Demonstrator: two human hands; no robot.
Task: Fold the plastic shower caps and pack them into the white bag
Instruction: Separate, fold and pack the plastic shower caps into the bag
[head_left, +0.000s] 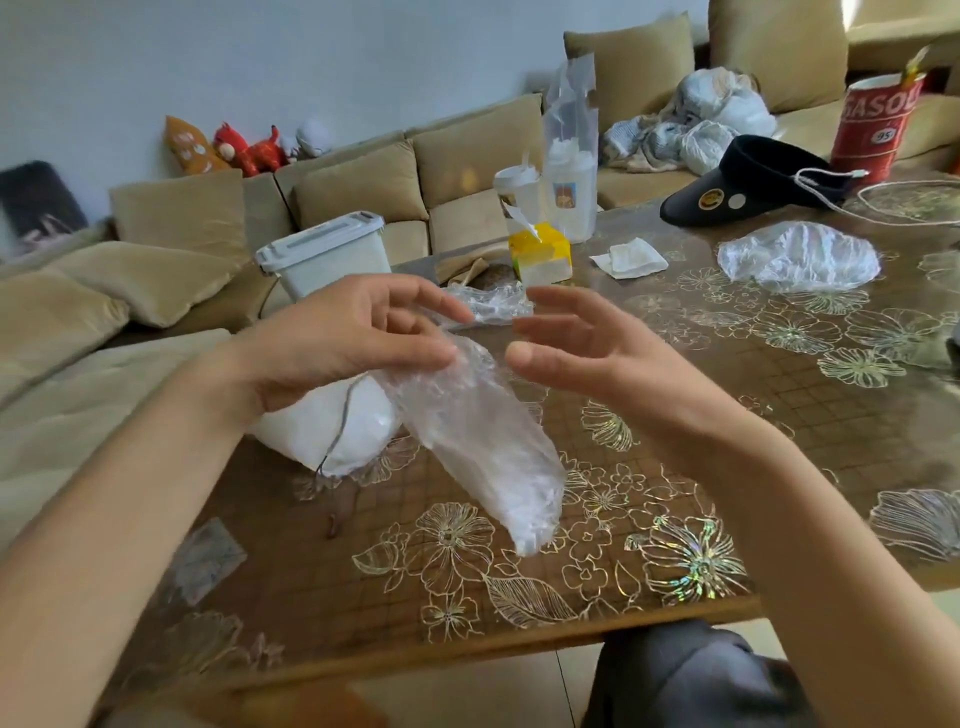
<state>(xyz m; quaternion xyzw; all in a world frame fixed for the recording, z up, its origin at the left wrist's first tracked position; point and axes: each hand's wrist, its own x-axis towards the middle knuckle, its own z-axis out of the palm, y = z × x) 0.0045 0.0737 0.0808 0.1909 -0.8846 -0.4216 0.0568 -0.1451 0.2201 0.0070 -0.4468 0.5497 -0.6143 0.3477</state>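
The white bag sits just under my left hand. That hand pinches the top of a folded shower cap, which hangs down. My right hand is loose, fingers spread, beside it, not touching. A second shower cap lies far past my right hand.

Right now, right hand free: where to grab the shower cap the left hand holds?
Probably its lower end, from the right: the shower cap hangs as a long narrow roll slanting down-right from the left hand, and the open right hand is on that side.
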